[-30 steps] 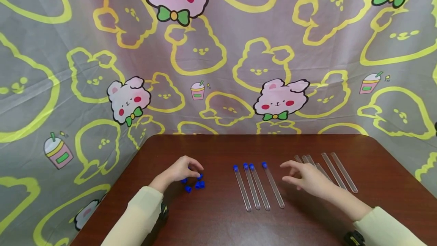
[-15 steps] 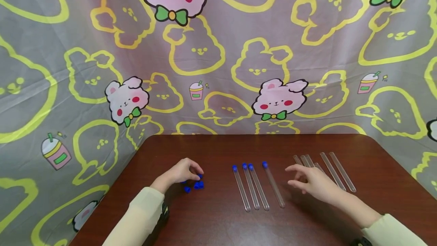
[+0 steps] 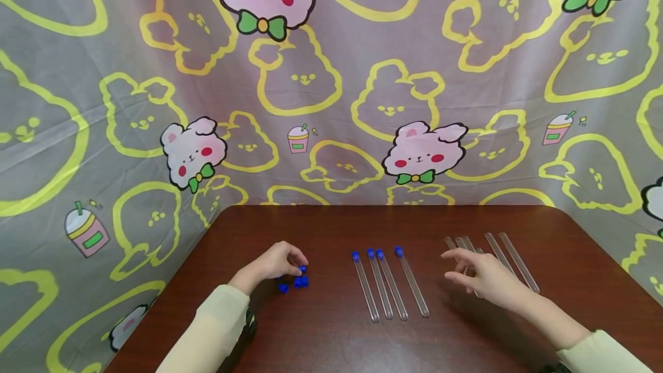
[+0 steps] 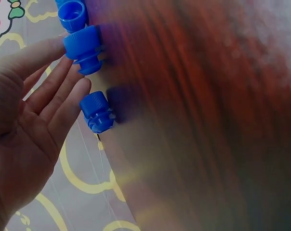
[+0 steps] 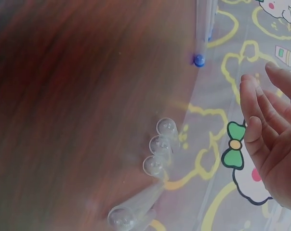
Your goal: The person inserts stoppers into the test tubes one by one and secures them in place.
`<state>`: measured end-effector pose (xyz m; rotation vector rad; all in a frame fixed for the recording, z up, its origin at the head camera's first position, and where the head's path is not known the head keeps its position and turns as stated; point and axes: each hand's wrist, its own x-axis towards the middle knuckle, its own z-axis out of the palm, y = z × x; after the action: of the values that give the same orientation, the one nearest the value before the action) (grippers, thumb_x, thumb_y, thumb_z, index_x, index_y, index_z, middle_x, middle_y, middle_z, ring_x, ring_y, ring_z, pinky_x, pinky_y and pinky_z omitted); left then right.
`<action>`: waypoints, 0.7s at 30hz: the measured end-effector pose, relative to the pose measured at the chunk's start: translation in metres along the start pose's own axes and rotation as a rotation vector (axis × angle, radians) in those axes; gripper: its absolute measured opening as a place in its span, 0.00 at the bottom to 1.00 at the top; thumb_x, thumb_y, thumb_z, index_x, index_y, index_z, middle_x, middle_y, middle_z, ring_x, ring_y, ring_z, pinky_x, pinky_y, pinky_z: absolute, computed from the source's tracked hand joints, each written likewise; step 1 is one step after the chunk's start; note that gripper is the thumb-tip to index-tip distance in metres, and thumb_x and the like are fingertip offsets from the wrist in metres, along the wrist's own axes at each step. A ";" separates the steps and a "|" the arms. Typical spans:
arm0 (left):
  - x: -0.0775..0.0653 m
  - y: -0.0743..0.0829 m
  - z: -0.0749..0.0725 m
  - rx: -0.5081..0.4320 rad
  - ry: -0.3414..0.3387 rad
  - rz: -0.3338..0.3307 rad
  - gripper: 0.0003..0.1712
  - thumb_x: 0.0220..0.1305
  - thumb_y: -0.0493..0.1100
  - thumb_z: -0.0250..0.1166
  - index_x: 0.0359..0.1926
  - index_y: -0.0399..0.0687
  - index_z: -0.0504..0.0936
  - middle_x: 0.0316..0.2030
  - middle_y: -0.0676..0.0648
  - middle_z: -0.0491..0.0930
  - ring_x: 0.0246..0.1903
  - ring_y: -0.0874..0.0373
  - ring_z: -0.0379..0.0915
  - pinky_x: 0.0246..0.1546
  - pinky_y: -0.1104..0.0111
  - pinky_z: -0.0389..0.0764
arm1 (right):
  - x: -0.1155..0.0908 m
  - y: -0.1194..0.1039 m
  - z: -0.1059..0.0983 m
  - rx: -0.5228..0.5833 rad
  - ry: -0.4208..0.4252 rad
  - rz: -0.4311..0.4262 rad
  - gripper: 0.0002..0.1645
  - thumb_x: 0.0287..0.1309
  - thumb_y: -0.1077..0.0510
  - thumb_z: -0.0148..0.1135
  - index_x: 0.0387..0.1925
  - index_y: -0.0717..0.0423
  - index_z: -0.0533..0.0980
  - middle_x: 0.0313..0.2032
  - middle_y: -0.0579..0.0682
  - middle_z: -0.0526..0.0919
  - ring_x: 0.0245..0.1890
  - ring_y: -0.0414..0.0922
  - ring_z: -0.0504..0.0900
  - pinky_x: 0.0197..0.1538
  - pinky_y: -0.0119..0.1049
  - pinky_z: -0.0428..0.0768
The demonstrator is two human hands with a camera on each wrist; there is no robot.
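My left hand [image 3: 274, 261] is at a small group of blue caps [image 3: 301, 282] on the left of the table. Its thumb and forefinger pinch one blue cap [image 3: 303, 269] in the head view; in the left wrist view those fingertips are hidden behind a nearer ribbed cap [image 4: 83, 45]. Another cap [image 4: 95, 110] stands apart, beside the other fingers. My right hand [image 3: 487, 276] hovers with loosely bent fingers, holding nothing, over clear uncapped test tubes [image 3: 519, 262]. Several rounded tube ends [image 5: 159, 145] show below it in the right wrist view.
Several test tubes with blue caps [image 3: 412, 281] lie roughly side by side mid-table, between the hands. The brown table [image 3: 331, 338] has a patterned cloth [image 3: 342, 131] hanging behind it and at both sides.
My right hand has moved to the right, away from the capped test tubes and over the uncapped ones. The left hand has stayed at the blue caps with hardly any movement.
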<state>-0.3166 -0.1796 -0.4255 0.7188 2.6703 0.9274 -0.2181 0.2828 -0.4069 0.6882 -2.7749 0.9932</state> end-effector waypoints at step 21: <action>-0.004 -0.006 -0.003 0.047 0.142 0.009 0.08 0.55 0.34 0.72 0.37 0.47 0.86 0.34 0.54 0.83 0.34 0.60 0.77 0.37 0.64 0.80 | -0.003 0.006 -0.012 -0.078 0.110 -0.021 0.20 0.57 0.58 0.69 0.52 0.55 0.76 0.23 0.37 0.79 0.18 0.32 0.70 0.21 0.31 0.69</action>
<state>-0.3168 -0.1873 -0.4266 0.7007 2.8225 0.9546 -0.2189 0.2953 -0.4012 0.6303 -2.6896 0.8862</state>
